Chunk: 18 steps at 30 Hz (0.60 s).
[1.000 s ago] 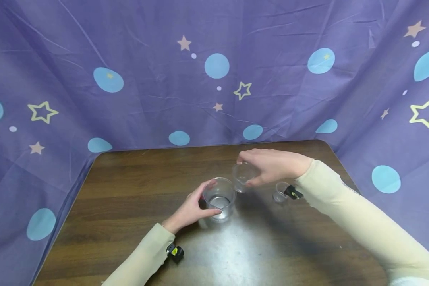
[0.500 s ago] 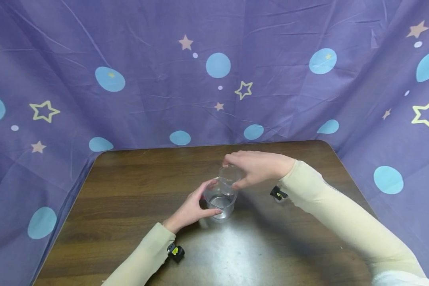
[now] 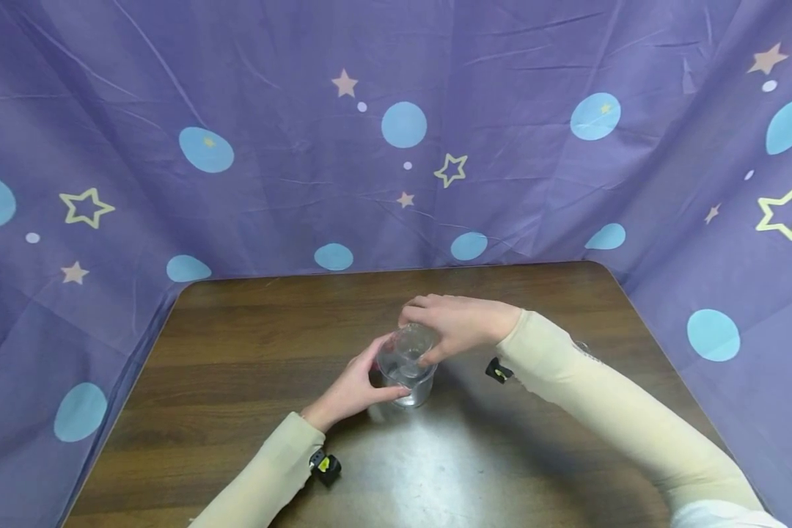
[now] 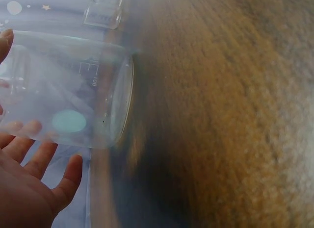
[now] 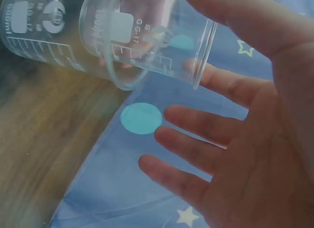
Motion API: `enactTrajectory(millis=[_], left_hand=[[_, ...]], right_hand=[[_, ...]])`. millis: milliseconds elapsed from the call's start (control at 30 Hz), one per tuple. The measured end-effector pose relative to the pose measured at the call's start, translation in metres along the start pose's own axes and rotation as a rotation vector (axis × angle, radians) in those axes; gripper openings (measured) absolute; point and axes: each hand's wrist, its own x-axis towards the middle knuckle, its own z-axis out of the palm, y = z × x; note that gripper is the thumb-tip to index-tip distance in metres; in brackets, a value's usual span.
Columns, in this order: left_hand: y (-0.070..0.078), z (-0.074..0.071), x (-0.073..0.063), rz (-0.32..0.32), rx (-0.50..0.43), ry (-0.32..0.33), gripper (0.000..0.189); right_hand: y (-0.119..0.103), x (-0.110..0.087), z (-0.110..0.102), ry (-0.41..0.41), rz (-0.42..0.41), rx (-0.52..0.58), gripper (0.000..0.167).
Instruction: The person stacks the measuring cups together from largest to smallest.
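Observation:
My left hand (image 3: 351, 389) holds a large clear glass beaker (image 3: 419, 396) upright on the table, thumb on the near side and fingers round the far side. In the right wrist view, white print and graduation lines show on this large beaker (image 5: 37, 29). My right hand (image 3: 465, 323) pinches a smaller glass beaker (image 3: 414, 343) by its rim between thumb and forefinger. The base of that smaller beaker (image 5: 142, 34) is inside the large one's mouth, its rim still above. The other right fingers (image 5: 196, 144) are spread and free.
Another small glass beaker (image 4: 103, 12) stands beyond the large one in the left wrist view. A bit of clear glass rim (image 3: 581, 346) peeks out behind the right sleeve (image 3: 607, 396). The brown wooden table (image 3: 251, 345) ends at a purple patterned cloth (image 3: 290, 147).
My right hand has carried the smaller beaker left and down, from beside the large beaker into its mouth. The right forearm now hides the small beaker at right. The left hand has stayed still.

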Motion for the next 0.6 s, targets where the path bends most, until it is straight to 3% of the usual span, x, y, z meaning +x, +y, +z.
enactTrajectory(millis=[600], left_hand=[[-0.002, 0.000, 0.001, -0.004, 0.018, -0.001, 0.092]], right_hand=[[0.007, 0.017, 0.026, -0.067, 0.020, -0.014, 0.057]])
